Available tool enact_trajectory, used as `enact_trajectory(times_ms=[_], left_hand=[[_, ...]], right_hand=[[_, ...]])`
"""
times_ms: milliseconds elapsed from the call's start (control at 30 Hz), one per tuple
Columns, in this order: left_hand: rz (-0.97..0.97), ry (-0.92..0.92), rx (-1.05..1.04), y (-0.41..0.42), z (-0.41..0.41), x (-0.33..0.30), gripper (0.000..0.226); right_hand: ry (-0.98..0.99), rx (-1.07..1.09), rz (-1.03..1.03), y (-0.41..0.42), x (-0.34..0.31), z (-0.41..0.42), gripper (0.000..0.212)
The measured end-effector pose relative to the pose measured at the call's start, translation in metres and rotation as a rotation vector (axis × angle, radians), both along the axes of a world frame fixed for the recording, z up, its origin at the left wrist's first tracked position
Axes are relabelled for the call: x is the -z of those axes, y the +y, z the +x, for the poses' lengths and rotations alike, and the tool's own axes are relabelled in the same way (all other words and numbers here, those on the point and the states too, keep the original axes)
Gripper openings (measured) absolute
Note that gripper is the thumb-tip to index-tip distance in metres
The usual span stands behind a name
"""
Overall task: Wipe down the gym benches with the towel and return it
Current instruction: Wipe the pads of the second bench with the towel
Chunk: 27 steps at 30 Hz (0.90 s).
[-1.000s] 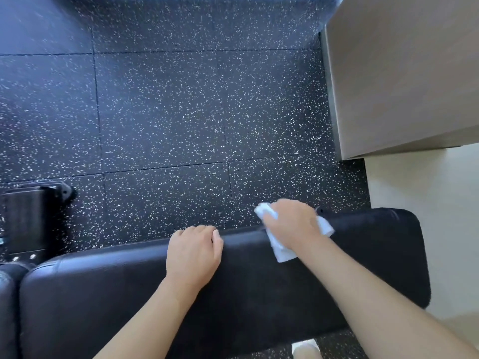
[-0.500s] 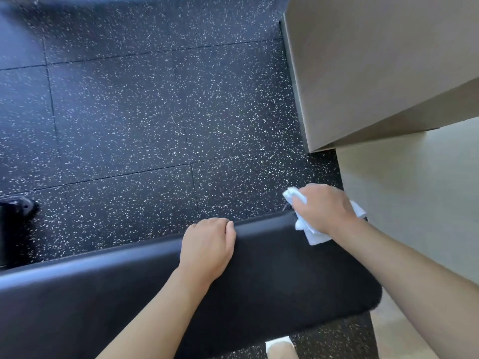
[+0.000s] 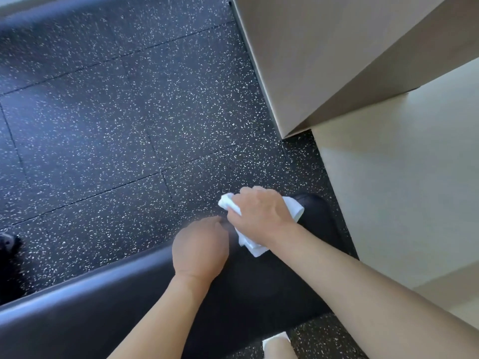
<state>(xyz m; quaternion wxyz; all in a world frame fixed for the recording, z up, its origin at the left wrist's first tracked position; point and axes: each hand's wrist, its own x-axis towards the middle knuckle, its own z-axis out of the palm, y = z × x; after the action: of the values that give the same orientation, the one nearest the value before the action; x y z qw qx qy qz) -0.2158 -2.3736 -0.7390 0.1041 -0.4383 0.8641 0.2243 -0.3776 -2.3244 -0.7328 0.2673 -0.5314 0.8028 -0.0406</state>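
A black padded gym bench [image 3: 103, 307] runs across the bottom of the view, its right end by the wall. My right hand [image 3: 259, 216] holds a crumpled white towel [image 3: 295, 207] and presses it on the bench's far edge near that right end. Towel corners stick out on both sides of the hand and below it. My left hand [image 3: 199, 247] rests on the bench's far edge just left of the right hand, fingers bent over the edge, slightly blurred.
Black speckled rubber floor tiles [image 3: 116, 125] lie beyond the bench. A beige cabinet or counter block [image 3: 324, 55] stands at the upper right, with a pale wall [image 3: 401, 190] beside the bench end. A dark object [image 3: 7, 255] sits at the left edge. A shoe tip [image 3: 276, 343] shows below.
My right hand has carried the towel along the far edge toward the bench's right end. My left hand slid right after it, and the two hands are now close together. The view shifted right.
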Motion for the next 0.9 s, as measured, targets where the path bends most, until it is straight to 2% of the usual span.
enact_trajectory(times_ms=[133, 167, 233, 333, 400, 500, 633, 700, 800, 900], left_hand=[[0.015, -0.012, 0.004, 0.000, -0.003, -0.002, 0.048], [0.013, -0.014, 0.008, 0.001, -0.004, -0.003, 0.047], [0.012, -0.027, 0.008, 0.001, -0.005, -0.004, 0.046], [0.005, -0.055, 0.014, 0.001, -0.005, -0.005, 0.047], [0.006, -0.065, 0.023, 0.000, -0.007, -0.006, 0.048], [-0.010, -0.061, 0.029, 0.000, -0.008, -0.006, 0.047], [-0.007, -0.051, 0.016, 0.001, -0.008, -0.006, 0.048], [-0.006, -0.047, 0.012, 0.000, -0.007, -0.004, 0.047], [-0.012, -0.030, 0.003, 0.001, -0.006, -0.003, 0.044], [-0.029, -0.025, -0.010, 0.002, -0.005, -0.002, 0.043]], right_hand=[[0.162, 0.125, -0.251, 0.047, -0.004, -0.059, 0.014], [0.203, 0.168, -0.306, 0.060, -0.004, -0.073, 0.018], [0.261, 0.231, -0.355, 0.084, -0.003, -0.091, 0.029], [0.298, 0.251, -0.431, 0.094, -0.005, -0.081, 0.024], [0.264, 0.176, -0.477, 0.090, -0.005, -0.059, 0.011], [0.194, -0.046, -0.555, 0.087, -0.001, -0.020, 0.029], [0.159, -0.264, -0.546, 0.094, 0.001, -0.017, 0.026], [0.207, -0.189, -0.555, 0.095, 0.002, -0.038, 0.019], [0.290, 0.051, -0.497, 0.099, 0.004, -0.059, 0.018], [0.307, 0.199, -0.487, 0.098, 0.003, -0.040, 0.016]])
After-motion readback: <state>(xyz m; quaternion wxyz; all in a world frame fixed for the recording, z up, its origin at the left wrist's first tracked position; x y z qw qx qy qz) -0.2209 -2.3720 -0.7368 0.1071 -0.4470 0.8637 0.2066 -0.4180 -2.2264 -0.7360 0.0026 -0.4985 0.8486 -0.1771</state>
